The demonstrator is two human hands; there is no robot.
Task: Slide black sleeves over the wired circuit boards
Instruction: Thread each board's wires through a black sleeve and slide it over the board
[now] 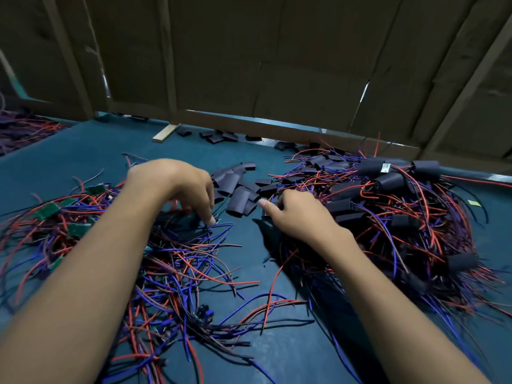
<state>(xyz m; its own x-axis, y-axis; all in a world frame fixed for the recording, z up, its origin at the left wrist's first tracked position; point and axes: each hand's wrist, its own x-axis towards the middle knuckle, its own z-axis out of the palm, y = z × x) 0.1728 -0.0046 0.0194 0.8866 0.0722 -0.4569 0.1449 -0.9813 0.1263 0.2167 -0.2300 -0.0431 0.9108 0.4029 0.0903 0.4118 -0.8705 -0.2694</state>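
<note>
The person's two bare forearms are reaching in from the near edge of the flat teal work surface [83, 151], the left one [91, 261] lying across a loose tangle of red, blue and black wires [188, 273].

The left hand [177, 187] is hanging palm-down over the far end of that tangle, fingers curling downward, with a fingertip [211, 219] touching the wire ends; whether it is actually pinching a wire cannot be told.

The right hand [293, 214] is curling loosely with its thumb [266, 205] pointing toward the left hand. Its fingers are turning away from the camera, at the near edge of the loose sleeves, so what they are holding, if anything, cannot be told.

Between and just beyond the two hands, a small heap of flat black tube sleeves [239, 189] is lying near the middle of the surface. More of these sleeves [219, 137] are lying scattered along the far edge, beneath a brown cardboard wall [277, 51].

Toward the left edge, bare green circuit boards with wires attached [50, 210] are lying among the tangle. Toward the right edge, a larger pile of wired boards already covered in black sleeves [388, 181] is spreading out, one showing a small white label [385, 168].
</note>
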